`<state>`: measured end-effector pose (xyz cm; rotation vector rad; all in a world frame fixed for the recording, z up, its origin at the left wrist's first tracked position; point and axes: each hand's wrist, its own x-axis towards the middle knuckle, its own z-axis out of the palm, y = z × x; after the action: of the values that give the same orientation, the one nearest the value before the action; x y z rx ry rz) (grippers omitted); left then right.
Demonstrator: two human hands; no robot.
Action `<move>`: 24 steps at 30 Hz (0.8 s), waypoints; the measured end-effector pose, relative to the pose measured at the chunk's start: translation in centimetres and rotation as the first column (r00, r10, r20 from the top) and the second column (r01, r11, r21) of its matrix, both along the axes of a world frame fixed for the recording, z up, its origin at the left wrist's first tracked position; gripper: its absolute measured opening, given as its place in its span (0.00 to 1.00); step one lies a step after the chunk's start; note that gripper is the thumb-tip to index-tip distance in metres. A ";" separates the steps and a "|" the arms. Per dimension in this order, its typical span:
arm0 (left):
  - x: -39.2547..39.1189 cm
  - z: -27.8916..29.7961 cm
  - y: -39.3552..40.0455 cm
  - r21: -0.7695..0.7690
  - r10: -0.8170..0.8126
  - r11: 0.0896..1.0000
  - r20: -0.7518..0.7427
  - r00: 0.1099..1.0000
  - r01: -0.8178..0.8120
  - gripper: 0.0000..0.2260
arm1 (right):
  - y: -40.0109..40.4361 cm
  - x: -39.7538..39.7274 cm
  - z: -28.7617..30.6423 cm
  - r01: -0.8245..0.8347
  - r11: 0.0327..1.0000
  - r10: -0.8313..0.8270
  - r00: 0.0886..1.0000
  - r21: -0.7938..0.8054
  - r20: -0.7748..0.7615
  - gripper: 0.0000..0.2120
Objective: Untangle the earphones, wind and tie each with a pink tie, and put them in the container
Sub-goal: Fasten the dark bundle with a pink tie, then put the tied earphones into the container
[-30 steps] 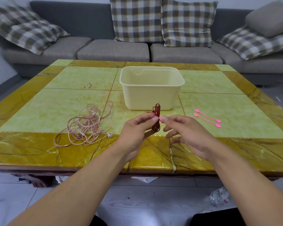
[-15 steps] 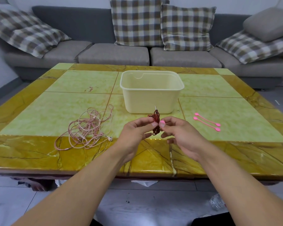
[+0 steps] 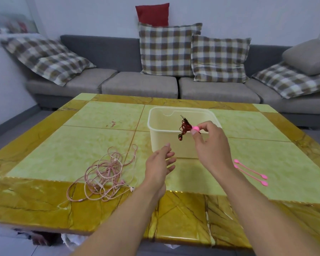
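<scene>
Head view: the red earphone bundle [image 3: 184, 128], wound and bound with a pink tie [image 3: 195, 128], is now pinched by the right hand [image 3: 210, 145] alone and is held above the front rim of the cream container [image 3: 166, 145]. Half a second earlier it was gripped between both hands low over the desk [image 3: 63, 154], in front of the container. The left hand [image 3: 160, 163] has been taken off the bundle and hangs released, fingers loosely spread and holding nothing, just in front of the container. From this it is judged that the tying of the red pair is finished and that only the drop into the container remains for it. The pink earphones [image 3: 107, 174] are left tangled on the desk, left of the hands, and two spare pink ties [image 3: 251, 172] lie untouched at the right, so most of the task is judged undone.
</scene>
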<state>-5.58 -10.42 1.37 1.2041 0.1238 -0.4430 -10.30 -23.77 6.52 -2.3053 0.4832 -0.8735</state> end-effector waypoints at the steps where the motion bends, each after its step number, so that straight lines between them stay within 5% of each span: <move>1: 0.4 0.0 -0.1 -0.015 0.004 1.000 -0.011 1.000 -0.004 0.15 | -0.3 0.9 0.2 0.002 1.000 -0.002 1.000 -0.005 -0.011 0.05; 6: 2.1 0.6 -0.7 -0.047 0.026 0.999 -0.029 0.999 -0.027 0.14 | -2.0 5.5 2.2 -0.007 0.993 0.020 0.994 0.120 -0.108 0.06; 12: 3.1 1.8 -0.7 -0.011 0.011 1.000 -0.043 0.999 -0.011 0.20 | -3.8 8.1 2.4 -0.171 0.984 0.172 0.840 0.049 -0.514 0.07; 16: 2.9 2.5 -0.7 0.058 0.043 0.998 -0.090 0.995 -0.038 0.26 | -3.6 7.1 2.3 -0.266 0.941 0.339 0.750 0.210 -0.568 0.07; 19: 2.1 2.3 -0.8 0.061 0.077 0.996 -0.147 0.986 -0.068 0.18 | -3.8 6.1 1.9 -0.291 0.902 0.428 0.697 0.319 -0.575 0.05; 24: 0.1 0.7 -0.4 0.111 0.076 0.992 -0.141 0.987 -0.060 0.12 | -4.2 5.9 0.8 -0.190 0.924 0.342 0.797 0.331 -0.497 0.07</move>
<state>-5.53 -10.83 2.04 1.2679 0.3162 -0.4687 -4.35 -27.93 7.33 -2.2698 0.4554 0.0164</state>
